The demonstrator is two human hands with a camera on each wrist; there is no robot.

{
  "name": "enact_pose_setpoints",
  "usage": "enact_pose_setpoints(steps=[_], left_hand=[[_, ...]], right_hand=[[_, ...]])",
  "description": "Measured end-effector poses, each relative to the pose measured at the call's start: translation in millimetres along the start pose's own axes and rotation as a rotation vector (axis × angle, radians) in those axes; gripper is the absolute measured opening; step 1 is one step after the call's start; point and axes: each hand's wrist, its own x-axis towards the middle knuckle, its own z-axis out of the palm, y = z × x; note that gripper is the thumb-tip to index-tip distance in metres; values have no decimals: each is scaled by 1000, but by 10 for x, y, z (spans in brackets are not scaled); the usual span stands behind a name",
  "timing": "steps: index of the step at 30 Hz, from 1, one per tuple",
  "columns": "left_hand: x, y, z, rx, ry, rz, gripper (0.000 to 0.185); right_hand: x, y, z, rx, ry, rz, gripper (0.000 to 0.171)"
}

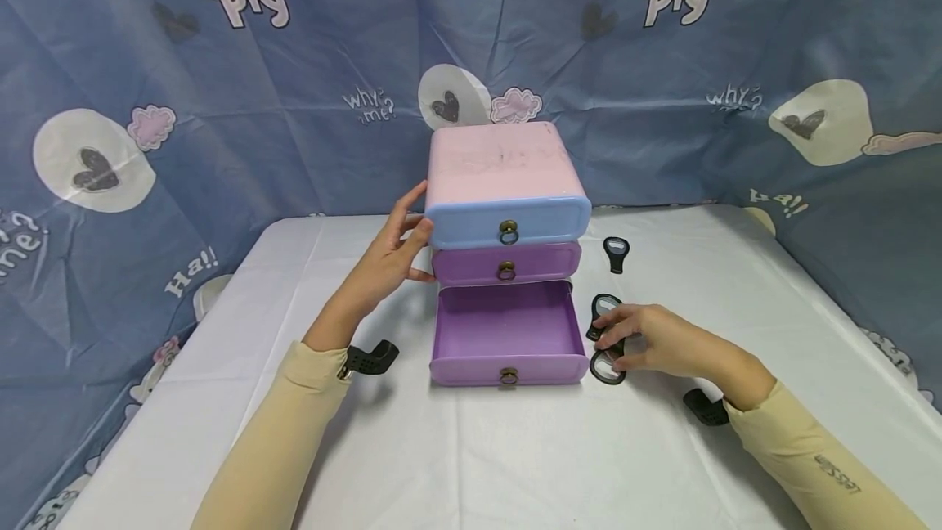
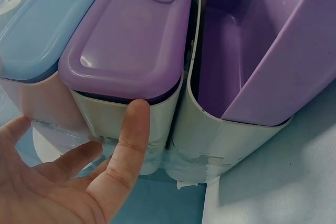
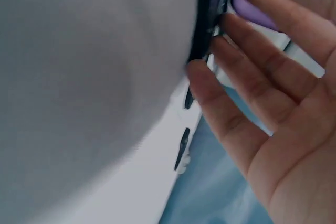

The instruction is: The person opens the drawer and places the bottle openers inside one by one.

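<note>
While the bottom drawer (image 1: 506, 334) of the small drawer chest (image 1: 506, 186) stands pulled out and bare inside, the head view shows the left hand (image 1: 390, 256) laid flat-fingered against the chest's left side, steadying it. Just right of the chest, the right hand (image 1: 648, 340) rests on the white surface (image 1: 471, 448) with its fingers curling onto two black openers (image 1: 607, 342); a third opener (image 1: 616, 253) lies further back, also to the right of the chest.

From the left wrist, the fingers (image 2: 131, 129) are straight, pressing the chest's pale wall below the shut middle drawer (image 2: 131, 35).

From the right wrist, the picture is blurred; the fingertips (image 3: 197, 72) touch a dark opener edge (image 3: 202, 19), but a firm pinch cannot be told.

Judging by this, the pick-up is in hand; next calls for closing the fingers, lifting, and moving left over the open drawer.
</note>
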Motion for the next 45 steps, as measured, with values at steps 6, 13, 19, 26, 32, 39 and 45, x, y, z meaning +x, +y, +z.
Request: enact_pose_setpoints(steps=[6, 13, 19, 26, 32, 39, 45], left_hand=[[2, -9, -8, -2, 3, 3, 64], [14, -17, -1, 2, 3, 5, 65], [23, -35, -8, 11, 1, 1, 66], [26, -9, -12, 8, 1, 12, 67], [18, -14, -8, 10, -1, 7, 67], [11, -17, -6, 11, 4, 20, 65], [5, -14, -3, 7, 1, 20, 65]], right_hand=[[-11, -22, -27, -41, -20, -5, 27], [-64, -4, -80, -17, -72, 38, 42], [-81, 0, -99, -13, -58, 105, 39], [-97, 17, -167, -64, -21, 272, 38], [-144, 61, -225, -69, -36, 285, 38], [-171, 97, -321, 166, -135, 210, 40], [-212, 32, -468, 218, -58, 185, 46]])
